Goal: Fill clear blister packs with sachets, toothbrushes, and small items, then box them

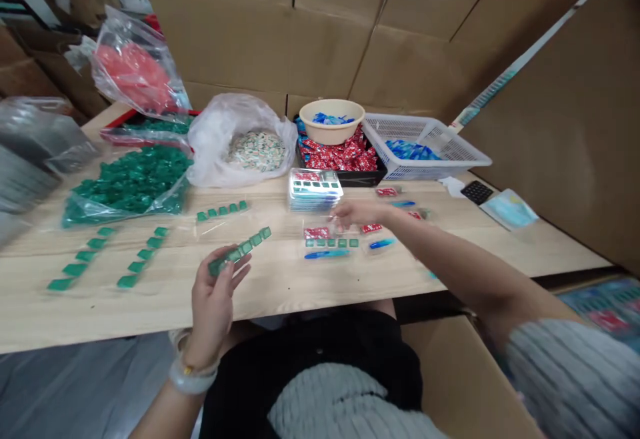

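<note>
My left hand (214,299) is raised above the near table edge, its fingers closed on a strip of green squares (241,250) that slants up to the right. My right hand (356,213) reaches over the table middle, blurred, its fingers curled close to small red packets (317,232). Just below it lie a clear sleeve of green squares (332,243) and two blue pens (327,253). A stack of clear filled sleeves (315,189) sits just behind that hand.
More green strips (75,260) lie at left near a bag of green pieces (131,183). Behind are a white bag of patterned pieces (256,151), a beige bowl (332,121), a tray of red packets (345,153), a white basket (425,147), a calculator (476,192). Cardboard walls surround the wooden table (310,285).
</note>
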Demonstrator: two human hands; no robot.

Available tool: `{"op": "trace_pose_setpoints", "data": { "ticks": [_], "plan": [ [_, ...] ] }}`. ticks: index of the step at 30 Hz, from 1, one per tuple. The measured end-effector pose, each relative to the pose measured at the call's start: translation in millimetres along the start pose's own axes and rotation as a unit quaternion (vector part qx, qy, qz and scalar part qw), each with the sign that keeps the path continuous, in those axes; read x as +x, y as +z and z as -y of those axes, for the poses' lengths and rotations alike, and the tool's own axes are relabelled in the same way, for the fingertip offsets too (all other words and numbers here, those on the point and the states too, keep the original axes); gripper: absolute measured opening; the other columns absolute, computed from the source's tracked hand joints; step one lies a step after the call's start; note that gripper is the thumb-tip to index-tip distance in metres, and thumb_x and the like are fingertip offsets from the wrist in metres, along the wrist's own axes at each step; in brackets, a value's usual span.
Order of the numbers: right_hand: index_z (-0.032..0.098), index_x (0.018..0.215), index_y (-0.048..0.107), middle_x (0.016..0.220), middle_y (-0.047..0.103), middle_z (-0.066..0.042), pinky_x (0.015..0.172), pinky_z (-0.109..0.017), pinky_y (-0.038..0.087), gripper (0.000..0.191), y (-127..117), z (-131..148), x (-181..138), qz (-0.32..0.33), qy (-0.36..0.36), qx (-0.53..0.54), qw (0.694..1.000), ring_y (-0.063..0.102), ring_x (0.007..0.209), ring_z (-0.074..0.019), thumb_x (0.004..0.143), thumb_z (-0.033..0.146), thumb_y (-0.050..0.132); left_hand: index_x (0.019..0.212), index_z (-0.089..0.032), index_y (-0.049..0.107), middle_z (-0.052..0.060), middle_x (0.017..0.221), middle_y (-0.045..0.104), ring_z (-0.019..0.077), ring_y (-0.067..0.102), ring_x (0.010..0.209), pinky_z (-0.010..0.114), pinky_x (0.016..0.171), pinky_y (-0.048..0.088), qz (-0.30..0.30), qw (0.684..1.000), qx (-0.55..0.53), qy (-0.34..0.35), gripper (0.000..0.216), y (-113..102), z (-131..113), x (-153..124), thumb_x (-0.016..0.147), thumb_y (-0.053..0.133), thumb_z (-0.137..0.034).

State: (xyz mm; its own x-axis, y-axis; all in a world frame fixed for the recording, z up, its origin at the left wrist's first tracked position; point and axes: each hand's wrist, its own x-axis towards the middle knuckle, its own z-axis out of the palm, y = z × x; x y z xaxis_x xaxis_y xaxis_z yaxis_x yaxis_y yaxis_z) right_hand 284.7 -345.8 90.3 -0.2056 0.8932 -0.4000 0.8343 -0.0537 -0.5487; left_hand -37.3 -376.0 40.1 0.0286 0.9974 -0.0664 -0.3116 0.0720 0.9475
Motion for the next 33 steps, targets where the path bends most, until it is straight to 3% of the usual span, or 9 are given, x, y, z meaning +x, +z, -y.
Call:
{"op": "trace_pose_setpoints", "data": {
  "ticks": [6, 9, 13, 16, 19, 22, 24, 29, 33],
  "plan": [
    [0.016, 0.120, 0.048, 0.125, 0.046, -0.015, 0.095, -0.043, 0.028, 0.042, 66.7, -18.3, 11.9, -0.203, -0.008, -0.195, 0.960, 0.039, 0.115, -0.0273, 0.080, 0.029, 0.049, 0.092, -0.022, 0.053, 0.000, 0.094, 0.060, 0.0219, 0.062, 0.087, 0.038, 0.077, 0.049, -0.071, 0.984, -0.100, -0.130, 0.029, 10.3, 18.8, -7.7, 0.066, 0.065, -0.025],
    [0.021, 0.128, 0.039, 0.136, 0.033, -0.012, 0.099, -0.051, 0.019, 0.055, 105.7, -20.3, -10.1, -0.202, -0.063, -0.211, 0.954, 0.024, 0.125, -0.0298, 0.079, 0.044, 0.047, 0.092, -0.022, 0.054, 0.000, 0.094, 0.060, 0.0225, 0.062, 0.088, 0.035, 0.074, 0.050, -0.071, 0.975, -0.113, -0.178, 0.029, 20.8, 18.6, -10.5, 0.065, 0.065, -0.023],
    [0.021, 0.125, 0.041, 0.125, 0.046, -0.012, 0.093, -0.046, 0.032, 0.048, 111.4, -30.6, -35.2, -0.324, -0.019, 0.020, 0.945, 0.042, 0.114, -0.0251, 0.083, 0.043, 0.039, 0.095, -0.021, 0.052, 0.004, 0.101, 0.059, 0.0234, 0.060, 0.092, 0.037, 0.076, 0.050, 0.038, 0.958, -0.115, -0.258, 0.029, 75.0, 22.7, -10.5, 0.068, 0.062, -0.020],
    [0.018, 0.116, 0.046, 0.086, 0.060, -0.006, 0.059, -0.031, 0.047, 0.047, 86.1, -64.6, -56.0, -0.379, 0.058, 0.263, 0.885, 0.057, 0.065, -0.0156, 0.079, 0.045, 0.043, 0.101, -0.020, 0.049, 0.006, 0.107, 0.055, 0.0206, 0.061, 0.089, 0.037, 0.076, 0.050, 0.159, 0.939, -0.094, -0.290, 0.029, 144.3, 43.9, -11.6, 0.073, 0.058, -0.022],
    [0.015, 0.108, 0.048, 0.062, 0.052, 0.003, 0.040, -0.022, 0.037, 0.046, 55.0, -120.7, -76.0, -0.398, 0.126, 0.356, 0.836, 0.044, 0.042, -0.0089, 0.071, 0.042, 0.052, 0.116, -0.018, 0.038, 0.012, 0.112, 0.051, 0.0197, 0.060, 0.089, 0.034, 0.073, 0.050, 0.231, 0.941, 0.018, -0.248, 0.044, 211.6, 73.7, -10.5, 0.076, 0.054, -0.026],
    [0.014, 0.102, 0.053, 0.064, 0.055, 0.001, 0.045, -0.022, 0.039, 0.036, 32.6, -172.0, -84.0, -0.402, 0.178, 0.297, 0.848, 0.049, 0.049, -0.0104, 0.071, 0.033, 0.052, 0.125, -0.011, 0.030, 0.019, 0.117, 0.046, 0.0237, 0.055, 0.097, 0.036, 0.075, 0.048, 0.249, 0.925, 0.237, -0.160, 0.057, 251.1, 95.5, -5.3, 0.075, 0.053, -0.025],
    [0.014, 0.100, 0.056, 0.074, 0.060, -0.004, 0.056, -0.024, 0.043, 0.030, 25.6, -190.6, -81.9, -0.393, 0.209, 0.190, 0.875, 0.055, 0.064, -0.0135, 0.073, 0.027, 0.051, 0.126, -0.010, 0.031, 0.020, 0.124, 0.042, 0.0268, 0.047, 0.109, 0.040, 0.087, 0.041, 0.254, 0.880, 0.401, -0.015, 0.058, 259.5, 103.2, -2.8, 0.075, 0.053, -0.023],
    [0.013, 0.095, 0.061, 0.102, 0.059, -0.014, 0.078, -0.030, 0.041, 0.026, 28.6, -184.6, -71.6, -0.307, 0.271, -0.105, 0.906, 0.055, 0.091, -0.0211, 0.078, 0.027, 0.047, 0.121, -0.021, 0.044, 0.010, 0.133, 0.037, 0.0281, 0.029, 0.124, 0.047, 0.100, 0.024, 0.395, 0.649, 0.600, 0.251, 0.042, 251.7, 118.3, -6.1, 0.079, 0.049, -0.029],
    [0.009, 0.092, 0.062, 0.101, 0.059, -0.019, 0.084, -0.035, 0.038, 0.028, 34.4, -163.2, -62.0, -0.272, 0.268, -0.153, 0.911, 0.052, 0.101, -0.0267, 0.080, 0.028, 0.045, 0.118, -0.020, 0.048, 0.011, 0.131, 0.040, 0.0285, 0.032, 0.122, 0.048, 0.101, 0.021, 0.411, 0.630, 0.610, 0.248, 0.038, 242.7, 123.3, -5.4, 0.080, 0.046, -0.023]
  ]
}}
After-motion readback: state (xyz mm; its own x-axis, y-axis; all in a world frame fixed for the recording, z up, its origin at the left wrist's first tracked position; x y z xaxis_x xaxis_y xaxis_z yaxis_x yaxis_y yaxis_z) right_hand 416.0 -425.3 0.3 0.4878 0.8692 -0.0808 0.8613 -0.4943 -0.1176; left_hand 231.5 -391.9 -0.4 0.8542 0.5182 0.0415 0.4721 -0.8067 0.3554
